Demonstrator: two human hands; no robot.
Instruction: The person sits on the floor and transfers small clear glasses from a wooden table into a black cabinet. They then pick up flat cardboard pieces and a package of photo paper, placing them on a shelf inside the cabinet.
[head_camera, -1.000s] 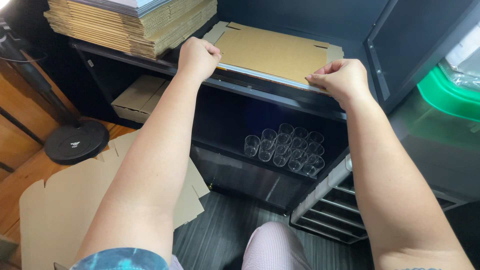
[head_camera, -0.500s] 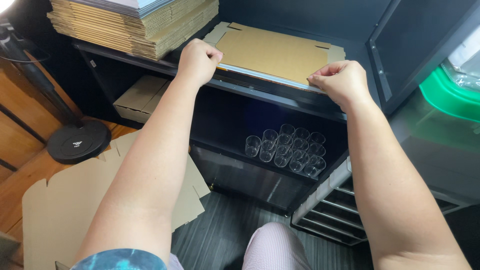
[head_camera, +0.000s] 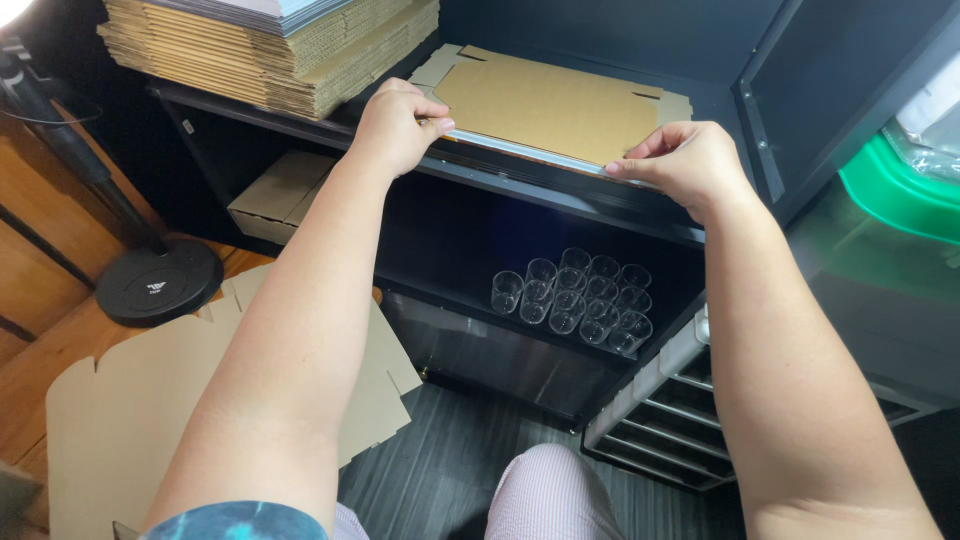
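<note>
On the dark shelf (head_camera: 560, 195), both hands—left (head_camera: 398, 125), right (head_camera: 680, 165)—grip the flat tan cardboard sheet (head_camera: 545, 105).

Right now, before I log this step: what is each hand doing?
Left hand: closed, fingers gripping the near edge of the flat cardboard sheet.
Right hand: fingers pinching the same sheet's near edge.

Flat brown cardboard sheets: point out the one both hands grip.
The flat brown cardboard sheet on the black shelf edge, pinched by left hand and right hand; the others lie stacked or on the floor.
</note>
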